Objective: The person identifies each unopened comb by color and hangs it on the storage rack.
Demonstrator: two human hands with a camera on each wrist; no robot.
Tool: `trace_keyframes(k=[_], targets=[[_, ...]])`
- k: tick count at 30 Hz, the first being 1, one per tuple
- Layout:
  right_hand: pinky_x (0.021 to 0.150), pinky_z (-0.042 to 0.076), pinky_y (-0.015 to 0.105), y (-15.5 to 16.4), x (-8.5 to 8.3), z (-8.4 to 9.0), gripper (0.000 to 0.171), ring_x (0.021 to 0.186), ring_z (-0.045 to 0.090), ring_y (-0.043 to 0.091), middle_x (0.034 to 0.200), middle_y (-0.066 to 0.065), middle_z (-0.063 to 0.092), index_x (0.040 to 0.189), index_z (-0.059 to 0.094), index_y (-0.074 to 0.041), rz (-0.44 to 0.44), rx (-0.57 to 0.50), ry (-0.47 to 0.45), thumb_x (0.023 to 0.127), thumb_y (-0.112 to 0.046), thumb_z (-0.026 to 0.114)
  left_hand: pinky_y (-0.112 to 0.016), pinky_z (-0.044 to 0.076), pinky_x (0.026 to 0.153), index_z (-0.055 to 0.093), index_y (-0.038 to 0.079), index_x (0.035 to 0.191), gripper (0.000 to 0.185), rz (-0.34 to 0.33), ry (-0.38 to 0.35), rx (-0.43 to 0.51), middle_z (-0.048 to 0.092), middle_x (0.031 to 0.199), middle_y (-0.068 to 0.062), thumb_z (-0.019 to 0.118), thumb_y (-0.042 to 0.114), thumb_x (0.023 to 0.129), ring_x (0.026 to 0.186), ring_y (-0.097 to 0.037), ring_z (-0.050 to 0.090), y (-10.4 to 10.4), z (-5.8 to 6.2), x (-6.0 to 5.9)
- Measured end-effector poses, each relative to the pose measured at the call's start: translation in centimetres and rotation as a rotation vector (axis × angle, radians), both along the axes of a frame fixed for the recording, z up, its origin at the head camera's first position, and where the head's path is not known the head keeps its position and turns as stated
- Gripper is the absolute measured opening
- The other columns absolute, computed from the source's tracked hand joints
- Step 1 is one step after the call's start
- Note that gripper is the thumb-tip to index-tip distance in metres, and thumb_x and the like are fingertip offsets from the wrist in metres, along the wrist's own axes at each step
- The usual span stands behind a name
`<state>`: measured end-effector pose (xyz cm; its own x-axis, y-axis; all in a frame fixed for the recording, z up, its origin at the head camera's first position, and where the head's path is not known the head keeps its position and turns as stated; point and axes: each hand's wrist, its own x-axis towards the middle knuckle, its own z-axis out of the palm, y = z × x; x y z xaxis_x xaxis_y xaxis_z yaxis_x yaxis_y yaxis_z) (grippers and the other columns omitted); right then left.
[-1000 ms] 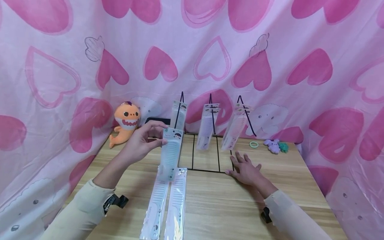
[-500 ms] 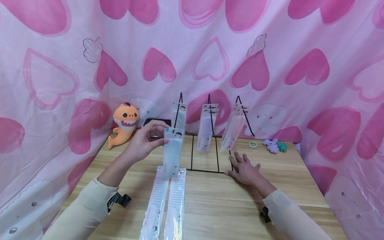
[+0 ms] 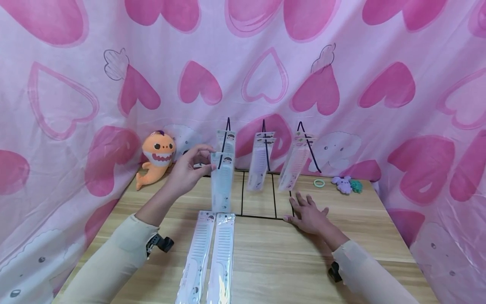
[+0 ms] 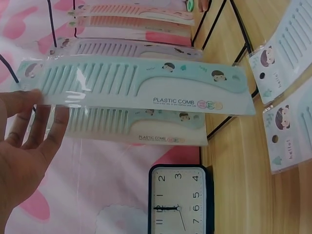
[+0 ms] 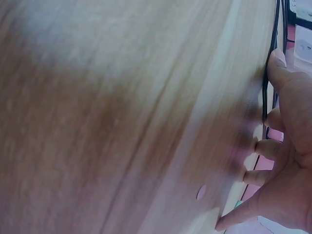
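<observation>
Hanging the packaged comb (image 3: 222, 181) calls for aligning its top hole squarely with the left hook (image 3: 228, 126) of the wire rack (image 3: 262, 215); near the bench's (image 3: 284, 261) front edge lie two spare combs (image 3: 212, 253); the right hand (image 3: 309, 217) rests flat, fingers spread; the left hand (image 3: 187, 171) pinches the comb's top, raised near the back edge.
</observation>
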<state>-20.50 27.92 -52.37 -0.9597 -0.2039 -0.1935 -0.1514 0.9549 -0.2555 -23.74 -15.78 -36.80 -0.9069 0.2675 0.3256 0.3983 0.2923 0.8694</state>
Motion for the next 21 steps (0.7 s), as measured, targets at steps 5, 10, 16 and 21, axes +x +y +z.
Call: trace_keyframes(k=[5,10,16,21], targets=[[0.105,0.008,0.105,-0.1,0.0,0.0,0.089,0.167,0.015,0.059,0.186,0.017,0.019,0.173,0.038,-0.018,0.004,0.000,0.000,0.105,-0.071,0.059,-0.028,0.067,0.081,0.065,0.017,0.136,0.036,0.027,0.010,0.032,0.066,0.114,-0.013,0.076,0.006,0.105,0.110,-0.030,0.072,0.6,0.2,-0.8],[0.106,0.006,0.105,-0.2,0.1,0.1,0.089,0.168,0.014,0.060,0.186,0.017,0.018,0.174,0.037,-0.018,0.003,-0.006,-0.014,0.105,-0.072,0.059,-0.032,0.067,0.080,0.066,0.021,0.135,0.035,0.072,0.013,0.026,0.065,0.115,-0.012,0.075,0.006,0.105,0.104,-0.032,0.075,1.1,0.4,-1.4],[0.105,0.008,0.105,-0.1,0.1,0.1,0.089,0.168,0.015,0.059,0.186,0.016,0.019,0.174,0.037,-0.018,0.009,0.004,0.000,0.106,-0.071,0.059,-0.035,0.068,0.082,0.065,0.022,0.135,0.034,0.100,0.000,0.037,0.066,0.117,-0.012,0.074,0.006,0.106,0.102,-0.034,0.076,1.4,0.4,-2.4],[0.105,0.010,0.105,0.0,0.0,0.1,0.088,0.167,0.016,0.059,0.185,0.017,0.020,0.173,0.038,-0.017,0.010,0.000,0.007,0.106,-0.070,0.060,-0.036,0.067,0.082,0.065,0.023,0.135,0.034,0.127,-0.001,0.041,0.065,0.118,-0.011,0.073,0.006,0.106,0.102,-0.030,0.074,1.7,0.3,-3.0]])
